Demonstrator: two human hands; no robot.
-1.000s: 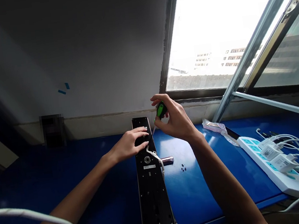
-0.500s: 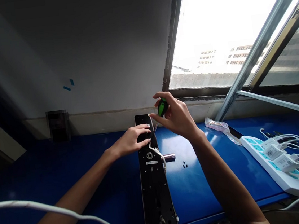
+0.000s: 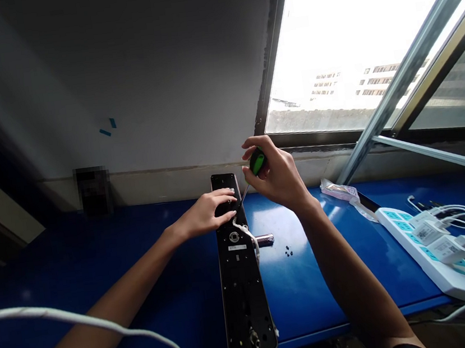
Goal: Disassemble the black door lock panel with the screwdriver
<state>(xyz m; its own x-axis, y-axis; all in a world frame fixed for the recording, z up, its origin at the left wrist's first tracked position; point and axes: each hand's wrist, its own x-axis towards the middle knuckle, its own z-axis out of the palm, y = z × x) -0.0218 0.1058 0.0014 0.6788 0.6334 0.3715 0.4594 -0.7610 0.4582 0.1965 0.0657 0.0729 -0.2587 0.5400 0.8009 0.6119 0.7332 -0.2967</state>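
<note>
panel (image 3: 243,291): long, narrow, black, round-cornered, lying on the glossy blue table (image 3: 307,300). its face carries a round fitting (image 3: 234,237) and a pale label (image 3: 237,247). left hand (image 3: 209,212): loosely open, fingers parted, resting on the panel's far part. right hand (image 3: 279,176): curled around the bulbous green-and-black grip of a screwdriver (image 3: 259,162), thin shaft slanting down towards the panel. soft white cord (image 3: 247,231) bends along the panel's right edge, beside a shiny cylinder (image 3: 265,240). small dark bits (image 3: 288,251) lie farther right.

The left hand (image 3: 208,212) partly hides the black panel (image 3: 242,291).
</note>
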